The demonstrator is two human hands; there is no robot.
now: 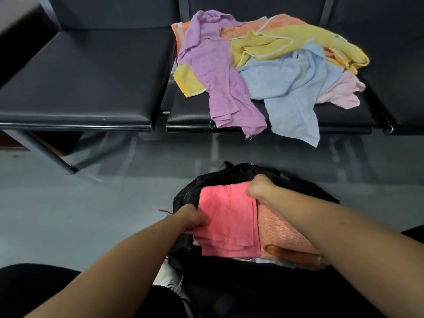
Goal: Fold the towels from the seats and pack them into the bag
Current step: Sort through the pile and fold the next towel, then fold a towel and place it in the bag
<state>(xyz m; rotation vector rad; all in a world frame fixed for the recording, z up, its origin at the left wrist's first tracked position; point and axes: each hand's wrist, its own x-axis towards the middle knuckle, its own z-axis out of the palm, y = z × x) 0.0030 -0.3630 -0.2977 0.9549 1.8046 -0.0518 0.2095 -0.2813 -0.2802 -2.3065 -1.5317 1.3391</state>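
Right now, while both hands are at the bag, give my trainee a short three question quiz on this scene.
1. True or false: the pink towel in the black bag is folded.
2. Which towel hangs lowest over the seat edge: A purple, B light blue, C yellow?
3. Fill in: the left hand and right hand both grip the ____ towel.

Key: 1 true. 2 B, the light blue towel. 3 pink.
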